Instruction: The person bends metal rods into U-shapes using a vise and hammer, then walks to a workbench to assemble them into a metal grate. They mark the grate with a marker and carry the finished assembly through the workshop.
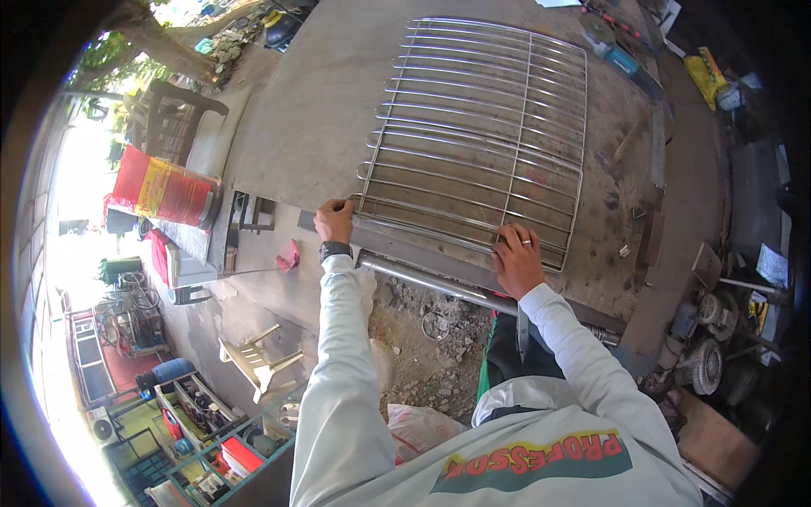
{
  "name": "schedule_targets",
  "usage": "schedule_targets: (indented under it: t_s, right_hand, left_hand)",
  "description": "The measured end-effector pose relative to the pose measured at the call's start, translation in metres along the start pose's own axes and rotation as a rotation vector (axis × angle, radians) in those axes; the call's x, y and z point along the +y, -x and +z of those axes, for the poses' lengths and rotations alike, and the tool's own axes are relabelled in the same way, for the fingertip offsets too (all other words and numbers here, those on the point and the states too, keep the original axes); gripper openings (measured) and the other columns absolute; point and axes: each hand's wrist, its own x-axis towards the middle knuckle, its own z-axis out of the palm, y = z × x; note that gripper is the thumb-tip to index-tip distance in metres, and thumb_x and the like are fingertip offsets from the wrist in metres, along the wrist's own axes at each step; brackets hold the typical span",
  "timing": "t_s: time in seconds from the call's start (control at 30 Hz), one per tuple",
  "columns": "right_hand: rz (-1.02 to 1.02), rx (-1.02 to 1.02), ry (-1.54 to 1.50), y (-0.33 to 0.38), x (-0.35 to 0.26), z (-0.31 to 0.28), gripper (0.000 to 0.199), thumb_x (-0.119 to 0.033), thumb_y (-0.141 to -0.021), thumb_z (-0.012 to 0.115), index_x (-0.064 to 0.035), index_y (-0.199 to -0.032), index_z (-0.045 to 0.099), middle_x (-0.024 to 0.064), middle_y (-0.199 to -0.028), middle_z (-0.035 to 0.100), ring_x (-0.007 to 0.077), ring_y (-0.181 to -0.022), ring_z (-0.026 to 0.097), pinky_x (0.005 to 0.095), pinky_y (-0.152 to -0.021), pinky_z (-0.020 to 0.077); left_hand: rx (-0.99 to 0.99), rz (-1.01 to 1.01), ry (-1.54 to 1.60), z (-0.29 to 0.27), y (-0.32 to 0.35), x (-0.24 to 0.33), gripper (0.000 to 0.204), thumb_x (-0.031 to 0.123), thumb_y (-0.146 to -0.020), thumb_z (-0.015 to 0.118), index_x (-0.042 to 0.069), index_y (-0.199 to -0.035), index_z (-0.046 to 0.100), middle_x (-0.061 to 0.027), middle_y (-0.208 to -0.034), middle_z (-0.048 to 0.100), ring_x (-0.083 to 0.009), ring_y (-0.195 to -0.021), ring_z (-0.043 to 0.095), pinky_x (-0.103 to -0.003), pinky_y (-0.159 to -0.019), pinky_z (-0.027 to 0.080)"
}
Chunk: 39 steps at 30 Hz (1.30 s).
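Note:
A shiny metal wire rack (pixel 481 139), made of many parallel rods with looped ends along its left side, lies flat on the worn brown worktable (pixel 296 118). My left hand (pixel 335 221) pinches the rack's near left corner, right at the table's front edge. Farther right, my right hand (pixel 517 258) has its fingers curled over the rack's near rods; a ring shows on one finger. Its fingertips partly hide the rods beneath them. Both arms reach forward in light sleeves, with a dark watch (pixel 334 249) on the left wrist.
A teal angle grinder (pixel 623 62) and a wooden-handled hammer (pixel 627 144) lie right of the rack. Below the table's front edge runs a metal pipe (pixel 431 280). A cream plastic chair (pixel 260 362) stands on the floor at left, and a red-and-yellow sack (pixel 160 190) sits beyond it.

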Motion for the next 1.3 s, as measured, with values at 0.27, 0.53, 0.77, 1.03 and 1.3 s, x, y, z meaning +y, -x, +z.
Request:
schedule_targets:
  t_s: [0.27,0.53,0.77,1.03,1.3]
  right_hand:
    - [0.02,-0.018,-0.037,0.0,0.002,0.002,0.016,-0.017,-0.08,0.072,-0.0072,-0.093,0.071,0.0059,-0.124,0.056,0.0278,-0.126,0.049,0.047,-0.107,0.0361]
    - [0.034,-0.034,-0.018,0.004,0.006,0.001,0.016,-0.017,-0.081,0.072,-0.0081,-0.095,0.072,0.0042,-0.126,0.057,0.0271,-0.127,0.05,0.0468,-0.107,0.0374]
    - [0.061,-0.061,-0.078,0.002,0.002,0.001,0.015,-0.017,-0.082,0.072,-0.0097,-0.094,0.073,0.0032,-0.126,0.057,0.025,-0.125,0.051,0.0455,-0.106,0.0384]
    - [0.051,-0.032,0.012,0.006,0.002,-0.001,0.019,-0.021,-0.083,0.072,-0.0109,-0.099,0.071,0.0039,-0.126,0.057,0.0251,-0.126,0.05,0.0487,-0.107,0.0356]
    - [-0.002,0.131,-0.082,0.06,0.021,-0.041,0.021,-0.024,-0.084,0.071,-0.0111,-0.1,0.07,0.008,-0.122,0.061,0.0291,-0.119,0.054,0.0483,-0.104,0.0383]
  left_hand:
    - [0.009,0.022,0.016,-0.002,0.004,0.003,0.03,0.032,-0.077,0.074,0.006,-0.091,0.079,-0.0173,-0.087,0.075,-0.0351,-0.085,0.073,-0.042,-0.083,0.056]
    - [-0.044,0.032,-0.085,-0.006,-0.001,0.015,0.029,0.034,-0.075,0.075,0.009,-0.09,0.08,-0.0146,-0.09,0.076,-0.0338,-0.087,0.073,-0.042,-0.084,0.056]
    - [-0.135,-0.017,-0.099,-0.011,-0.013,0.004,0.03,0.034,-0.074,0.076,0.011,-0.092,0.08,-0.0151,-0.091,0.076,-0.0329,-0.089,0.073,-0.041,-0.087,0.056]
    - [-0.111,-0.032,-0.09,-0.005,-0.018,0.002,0.031,0.035,-0.074,0.077,0.011,-0.093,0.08,-0.016,-0.09,0.076,-0.0332,-0.089,0.073,-0.042,-0.087,0.057]
    - [-0.091,0.013,-0.091,0.002,-0.018,-0.003,0.031,0.033,-0.073,0.077,0.011,-0.094,0.08,-0.0175,-0.094,0.075,-0.0351,-0.094,0.072,-0.043,-0.089,0.056]
